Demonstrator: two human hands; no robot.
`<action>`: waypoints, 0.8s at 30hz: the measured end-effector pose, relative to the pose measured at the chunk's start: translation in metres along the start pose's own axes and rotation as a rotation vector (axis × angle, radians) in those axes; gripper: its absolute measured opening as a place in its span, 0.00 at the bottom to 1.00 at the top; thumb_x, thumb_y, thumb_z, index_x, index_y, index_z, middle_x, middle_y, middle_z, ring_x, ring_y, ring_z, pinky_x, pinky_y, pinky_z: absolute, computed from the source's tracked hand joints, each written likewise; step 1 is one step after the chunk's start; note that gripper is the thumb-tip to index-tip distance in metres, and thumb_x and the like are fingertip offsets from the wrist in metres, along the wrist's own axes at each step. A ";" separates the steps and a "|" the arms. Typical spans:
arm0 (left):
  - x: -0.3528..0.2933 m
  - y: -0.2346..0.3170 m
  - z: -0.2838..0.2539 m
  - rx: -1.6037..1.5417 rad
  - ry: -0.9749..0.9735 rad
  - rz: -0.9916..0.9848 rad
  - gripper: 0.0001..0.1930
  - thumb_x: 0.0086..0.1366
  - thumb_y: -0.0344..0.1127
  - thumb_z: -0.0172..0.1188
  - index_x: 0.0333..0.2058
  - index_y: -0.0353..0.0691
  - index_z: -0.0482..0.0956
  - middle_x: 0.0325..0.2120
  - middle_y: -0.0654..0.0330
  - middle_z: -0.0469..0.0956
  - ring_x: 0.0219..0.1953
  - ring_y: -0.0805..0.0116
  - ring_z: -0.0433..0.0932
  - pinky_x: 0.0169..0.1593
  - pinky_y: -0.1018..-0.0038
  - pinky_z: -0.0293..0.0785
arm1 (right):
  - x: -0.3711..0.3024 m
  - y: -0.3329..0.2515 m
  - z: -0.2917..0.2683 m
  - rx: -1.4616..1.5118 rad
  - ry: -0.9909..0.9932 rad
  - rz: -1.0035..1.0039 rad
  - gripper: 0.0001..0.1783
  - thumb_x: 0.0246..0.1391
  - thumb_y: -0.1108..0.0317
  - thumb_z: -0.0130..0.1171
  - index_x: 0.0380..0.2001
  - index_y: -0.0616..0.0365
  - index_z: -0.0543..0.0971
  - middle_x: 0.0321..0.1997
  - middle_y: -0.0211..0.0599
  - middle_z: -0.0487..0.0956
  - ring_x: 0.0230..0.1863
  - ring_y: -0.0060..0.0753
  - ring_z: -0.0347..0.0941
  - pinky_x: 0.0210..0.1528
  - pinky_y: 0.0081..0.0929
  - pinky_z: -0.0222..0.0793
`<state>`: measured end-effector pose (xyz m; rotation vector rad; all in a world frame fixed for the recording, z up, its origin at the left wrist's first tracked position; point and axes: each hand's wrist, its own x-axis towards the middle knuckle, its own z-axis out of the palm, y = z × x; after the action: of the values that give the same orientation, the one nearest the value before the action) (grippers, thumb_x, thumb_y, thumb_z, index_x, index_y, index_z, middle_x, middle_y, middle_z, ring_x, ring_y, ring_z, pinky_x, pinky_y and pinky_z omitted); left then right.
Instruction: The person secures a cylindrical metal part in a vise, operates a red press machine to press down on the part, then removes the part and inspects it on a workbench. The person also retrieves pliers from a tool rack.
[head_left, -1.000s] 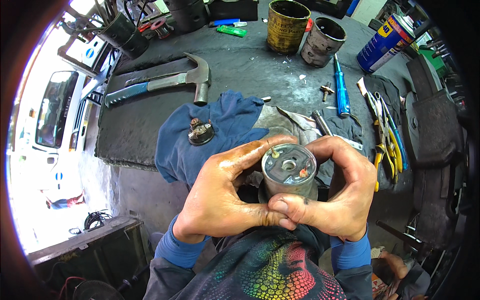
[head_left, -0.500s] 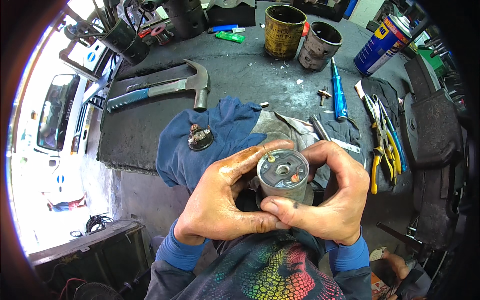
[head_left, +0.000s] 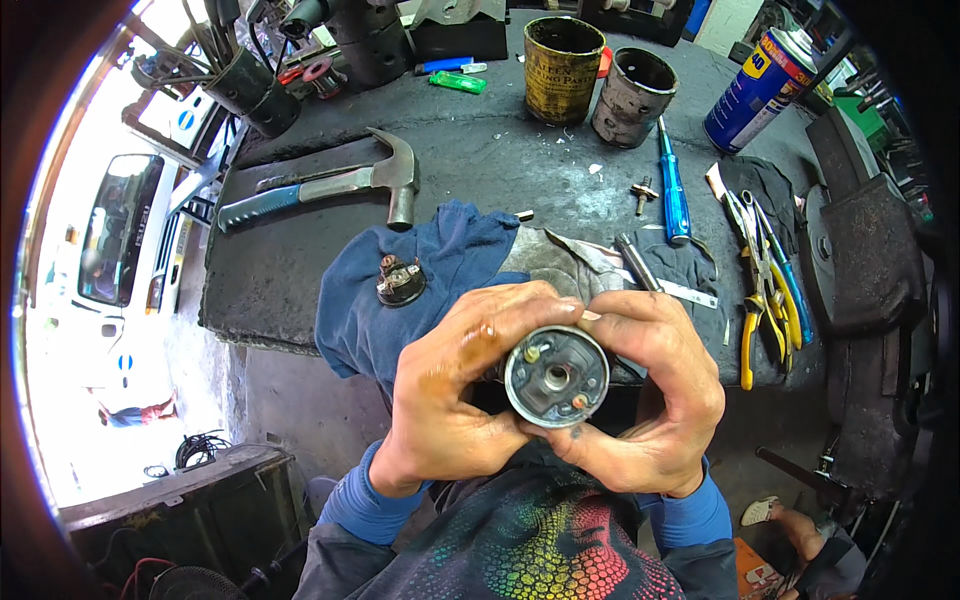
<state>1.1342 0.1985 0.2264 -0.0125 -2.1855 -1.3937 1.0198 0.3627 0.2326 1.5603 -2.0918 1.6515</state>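
Observation:
Between both hands, close to my body, is a round metal solenoid housing (head_left: 557, 377). Its end face is turned up toward me, showing a central hole and two small terminals, one yellowish and one copper-coloured. My left hand (head_left: 462, 385) wraps its left side, with a brown oily smear on the back of the hand. On the right side, my right hand (head_left: 655, 385) grips it with curled fingers and the thumb below. A dark round cap with copper terminals (head_left: 400, 281) rests on the blue rag (head_left: 350, 300) just beyond my left hand.
A claw hammer (head_left: 340, 183) lies at the left of the dark bench (head_left: 480, 150). To the right are a blue screwdriver (head_left: 676, 190), yellow-handled pliers (head_left: 757, 310) and a blue spray can (head_left: 760, 90). Two grimy tins (head_left: 562, 85) stand at the back. Another person's leg (head_left: 800, 530) shows lower right.
The housing has tilted so its end face points more squarely at me, and it sits slightly lower and left. Both hands have shifted their grip around it.

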 end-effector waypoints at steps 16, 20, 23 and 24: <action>-0.004 0.020 0.003 0.422 0.064 0.227 0.38 0.31 0.36 0.75 0.50 0.38 0.86 0.38 0.54 0.81 0.37 0.59 0.77 0.43 0.66 0.74 | -0.034 0.022 0.009 0.512 -0.052 0.239 0.43 0.35 0.54 0.84 0.57 0.62 0.82 0.59 0.49 0.80 0.60 0.46 0.75 0.60 0.39 0.71; -0.004 0.024 0.001 0.431 0.041 0.169 0.38 0.31 0.36 0.75 0.50 0.38 0.86 0.38 0.54 0.81 0.36 0.59 0.77 0.42 0.66 0.74 | -0.033 0.019 0.008 0.557 -0.053 0.304 0.45 0.34 0.54 0.86 0.57 0.62 0.82 0.59 0.50 0.79 0.61 0.45 0.74 0.62 0.39 0.70; -0.005 0.024 0.001 0.433 0.041 0.151 0.38 0.31 0.36 0.76 0.50 0.37 0.85 0.38 0.53 0.81 0.36 0.58 0.78 0.42 0.66 0.74 | -0.033 0.017 0.006 0.554 -0.065 0.330 0.45 0.34 0.53 0.86 0.57 0.64 0.82 0.59 0.50 0.78 0.62 0.45 0.73 0.63 0.39 0.69; -0.004 0.024 0.001 0.433 0.036 0.146 0.38 0.31 0.36 0.76 0.50 0.37 0.85 0.38 0.53 0.81 0.36 0.58 0.78 0.42 0.66 0.75 | -0.033 0.019 0.006 0.558 -0.066 0.324 0.45 0.34 0.53 0.86 0.56 0.65 0.82 0.59 0.51 0.78 0.62 0.45 0.73 0.64 0.39 0.68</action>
<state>1.1445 0.2119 0.2444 0.0110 -2.3587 -0.8166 1.0260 0.3782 0.1976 1.4542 -2.1190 2.4996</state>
